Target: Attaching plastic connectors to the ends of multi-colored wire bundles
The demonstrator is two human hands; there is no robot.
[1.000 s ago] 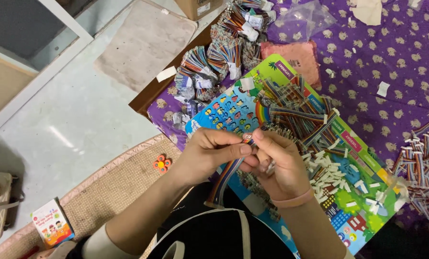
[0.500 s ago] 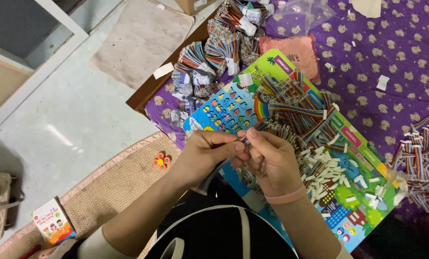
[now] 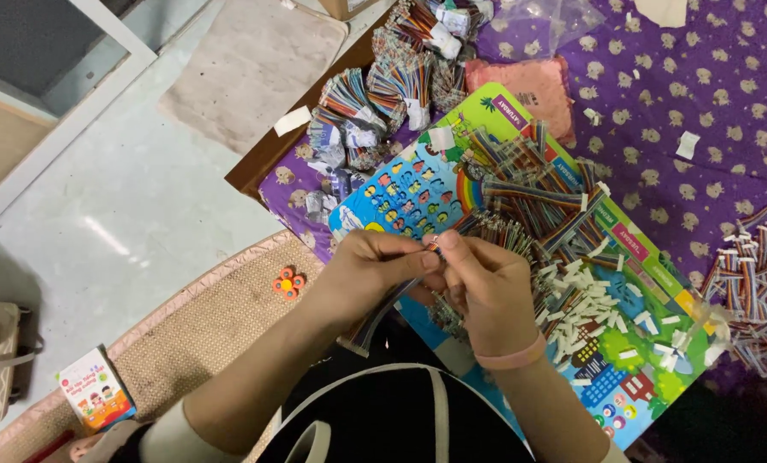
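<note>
The left hand (image 3: 368, 276) curled around a flat ribbon of thin multicoloured wires (image 3: 382, 309), thumb and forefinger pinching its upper end while the striped tail ran down out of the palm toward the lap. The right hand (image 3: 485, 290), a soft pink band at its wrist, met it fingertip to fingertip, its thumb and first finger pressed on the same end of the ribbon; what sat between the tips was too small to make out. Both hands hovered just above the near edge of a glossy, brightly printed cardboard play board (image 3: 405, 197), rectangular and lying askew on a purple cloth dotted with small pale animal figures (image 3: 701, 94). Loose striped wire lengths and a scatter of small white plastic connectors (image 3: 602, 304) lay over the board's middle. Tied bundles of the same ribbon wire (image 3: 383, 90) were heaped at the cloth's far corner, and more white-tipped lengths (image 3: 756, 274) lay at the right. A coarse woven mat with a pink scalloped border (image 3: 195, 334) lay on the smooth pale floor, bearing a small orange flower-shaped toy (image 3: 288, 282).
</note>
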